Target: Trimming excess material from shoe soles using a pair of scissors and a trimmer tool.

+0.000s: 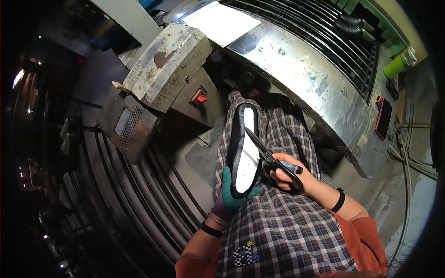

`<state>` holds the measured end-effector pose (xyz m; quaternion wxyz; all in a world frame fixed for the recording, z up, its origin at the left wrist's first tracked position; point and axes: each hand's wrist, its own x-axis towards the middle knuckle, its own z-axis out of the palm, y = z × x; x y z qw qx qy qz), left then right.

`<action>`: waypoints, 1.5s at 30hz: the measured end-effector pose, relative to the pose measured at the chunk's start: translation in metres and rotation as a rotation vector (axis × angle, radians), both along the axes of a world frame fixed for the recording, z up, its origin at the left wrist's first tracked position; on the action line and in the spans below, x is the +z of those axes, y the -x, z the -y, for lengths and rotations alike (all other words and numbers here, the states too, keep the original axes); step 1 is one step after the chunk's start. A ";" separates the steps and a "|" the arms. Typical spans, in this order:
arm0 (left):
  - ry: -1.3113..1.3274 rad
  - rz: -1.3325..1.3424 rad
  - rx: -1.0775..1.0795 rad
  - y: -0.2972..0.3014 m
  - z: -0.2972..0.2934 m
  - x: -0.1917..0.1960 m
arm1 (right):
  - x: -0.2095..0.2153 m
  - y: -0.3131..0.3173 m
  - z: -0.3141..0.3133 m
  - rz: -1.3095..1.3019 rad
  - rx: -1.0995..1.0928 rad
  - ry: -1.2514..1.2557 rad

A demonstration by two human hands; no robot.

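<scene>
A black shoe upper (237, 153) with a white sole-side board (245, 173) rests over my lap, its underside facing up and its toe pointing away. My left hand (226, 192), in a green glove, is closed around the near end. My bare right hand (296, 172) grips black-handled scissors (263, 149). Their blades lie across the white board, pointing up and left, with the tip near its narrow middle. A dark marker-like stick (292, 167) is also tucked among the right fingers. A plaid apron (278, 227) covers my lap.
A worn metal box (171, 69) with a red switch (202, 98) stands ahead left, above metal rails (153, 185). The metal table (296, 69) bears white paper (222, 22), a slatted conveyor with black shoes (352, 25), a green bottle (396, 66) and a red-edged phone (383, 118). Cables (408, 148) hang right.
</scene>
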<state>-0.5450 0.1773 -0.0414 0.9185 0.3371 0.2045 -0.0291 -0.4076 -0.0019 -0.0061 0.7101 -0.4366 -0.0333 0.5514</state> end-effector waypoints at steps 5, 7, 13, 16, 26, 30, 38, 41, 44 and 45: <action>0.080 -0.027 -0.032 0.005 -0.004 -0.013 | -0.002 0.006 -0.008 -0.038 0.004 0.015; 0.174 -0.105 -0.010 0.002 -0.006 -0.010 | -0.006 0.006 -0.012 -0.044 0.008 0.005; 0.336 -0.080 0.035 0.000 -0.008 -0.009 | -0.007 0.006 -0.019 0.016 0.028 0.018; 0.294 -0.118 0.017 0.001 -0.010 -0.008 | -0.010 0.007 -0.016 0.049 0.027 0.037; 0.335 -0.120 0.039 0.005 -0.009 -0.012 | 0.006 0.002 -0.010 0.108 0.168 0.124; 0.368 -0.040 -0.009 0.010 -0.016 -0.010 | 0.019 -0.015 0.001 1.099 0.245 0.218; 0.472 0.030 -0.047 0.017 -0.019 -0.031 | 0.036 -0.031 0.018 1.919 0.626 0.462; 0.525 0.056 -0.062 0.016 -0.021 -0.026 | 0.050 -0.038 0.014 1.978 0.737 0.452; 0.509 0.040 -0.064 0.016 -0.021 -0.026 | 0.058 -0.041 0.011 2.010 0.782 0.444; 0.520 0.029 -0.044 0.015 -0.021 -0.023 | 0.060 -0.042 0.010 2.036 0.800 0.440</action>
